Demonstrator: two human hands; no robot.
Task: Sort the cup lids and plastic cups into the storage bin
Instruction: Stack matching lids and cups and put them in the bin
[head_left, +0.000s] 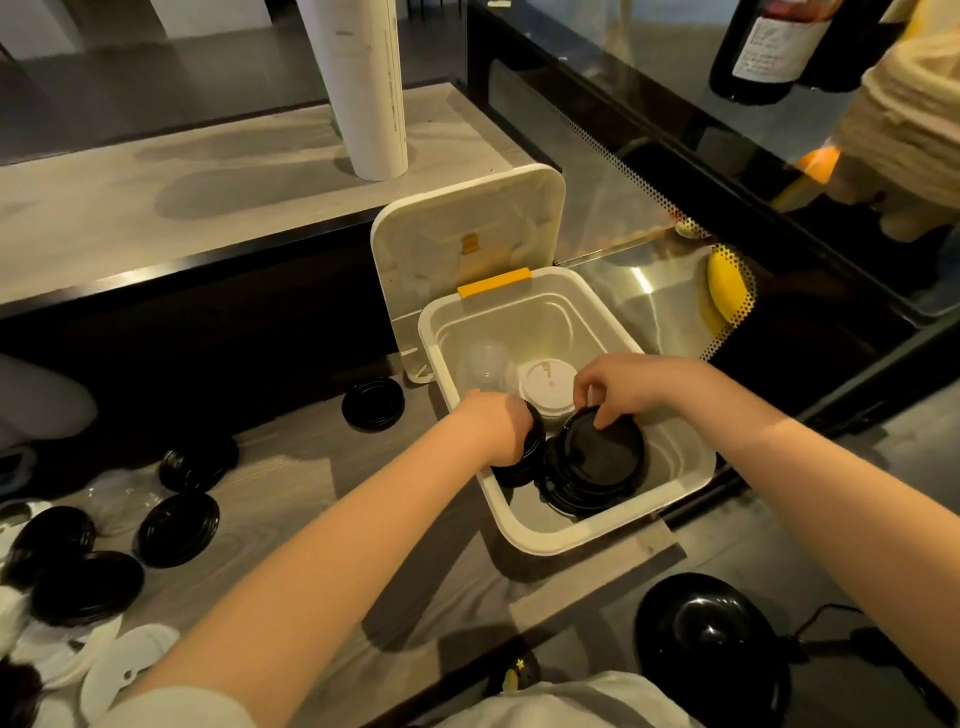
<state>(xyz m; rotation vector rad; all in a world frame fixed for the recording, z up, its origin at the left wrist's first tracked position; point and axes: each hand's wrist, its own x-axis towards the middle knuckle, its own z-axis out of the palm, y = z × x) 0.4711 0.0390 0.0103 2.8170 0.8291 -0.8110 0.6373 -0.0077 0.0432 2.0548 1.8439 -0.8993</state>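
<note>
Inside the bin (519, 312), both your hands are busy. Your left hand (496, 428) is curled round a black lid (531, 452) by the near-left wall. Your right hand (626, 387) pinches the far rim of a black stack (597, 467) just beside it. A white lid (548, 382) and a clear cup (485, 364) sit just past your fingers. Left of the bin, loose black lids (179, 527) and white ones (130, 665) lie scattered on the table (291, 493). The bin's cover (467, 244) stands open.
</note>
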